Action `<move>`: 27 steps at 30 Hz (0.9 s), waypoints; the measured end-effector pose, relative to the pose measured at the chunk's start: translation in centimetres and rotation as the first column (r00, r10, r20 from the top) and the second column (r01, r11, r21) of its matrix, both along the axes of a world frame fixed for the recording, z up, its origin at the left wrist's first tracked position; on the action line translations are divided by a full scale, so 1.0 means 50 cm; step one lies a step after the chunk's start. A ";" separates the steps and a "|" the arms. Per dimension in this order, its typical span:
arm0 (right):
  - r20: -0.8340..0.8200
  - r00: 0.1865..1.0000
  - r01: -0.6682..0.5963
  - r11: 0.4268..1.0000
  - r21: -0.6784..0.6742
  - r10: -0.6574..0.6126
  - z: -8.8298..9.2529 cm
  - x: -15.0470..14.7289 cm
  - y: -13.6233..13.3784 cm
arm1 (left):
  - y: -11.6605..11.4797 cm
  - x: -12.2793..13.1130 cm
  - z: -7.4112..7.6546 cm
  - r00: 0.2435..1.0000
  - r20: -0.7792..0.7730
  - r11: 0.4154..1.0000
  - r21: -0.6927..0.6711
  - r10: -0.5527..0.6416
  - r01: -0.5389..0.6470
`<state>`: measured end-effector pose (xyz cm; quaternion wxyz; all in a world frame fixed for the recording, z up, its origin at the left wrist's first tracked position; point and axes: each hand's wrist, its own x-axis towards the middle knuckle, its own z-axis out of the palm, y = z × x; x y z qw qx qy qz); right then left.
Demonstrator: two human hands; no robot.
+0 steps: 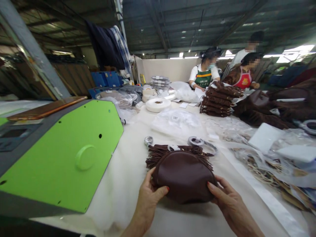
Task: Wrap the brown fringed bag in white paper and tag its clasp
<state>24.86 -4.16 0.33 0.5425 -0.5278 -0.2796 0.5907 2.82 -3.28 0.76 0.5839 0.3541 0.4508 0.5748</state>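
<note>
A dark brown leather bag (186, 176) with a smooth rounded panel is gripped from both sides above the white table. My left hand (151, 194) holds its left edge, thumb on the front. On the right edge, my right hand (224, 192) pinches it with the thumb in front and fingers behind. Brown fringe (158, 154) spreads out beyond the bag's far edge. Two wrapped rings or strap coils lie past the fringe, a small one (148, 141) at left and a larger one (196, 141) at right.
A green-sided machine (74, 154) stands at left. Ahead lie a white tape roll (158, 104) and clear plastic bags (175, 121). Stacked brown fringed bags (217, 100) sit back right, near co-workers. Plastic and scraps (278, 174) cover the right side.
</note>
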 end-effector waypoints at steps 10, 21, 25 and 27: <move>-0.098 0.993 0.083 0.989 0.124 -0.071 -0.030 -0.046 -0.001 | -0.023 0.015 -0.034 0.980 -0.115 0.954 -0.237 0.159 -0.183; -0.206 0.975 -0.067 0.996 0.059 0.077 -0.014 -0.013 -0.018 | 0.016 -0.050 0.003 0.974 -0.223 0.947 -0.319 -0.029 -0.044; -0.237 0.971 -0.007 1.000 0.028 0.014 -0.007 -0.012 -0.010 | 0.019 -0.045 -0.007 0.971 -0.228 0.954 -0.268 0.070 -0.132; -0.236 0.971 0.029 1.000 -0.006 -0.030 -0.010 -0.014 -0.003 | 0.017 -0.041 -0.012 0.966 -0.232 0.955 -0.241 0.116 -0.172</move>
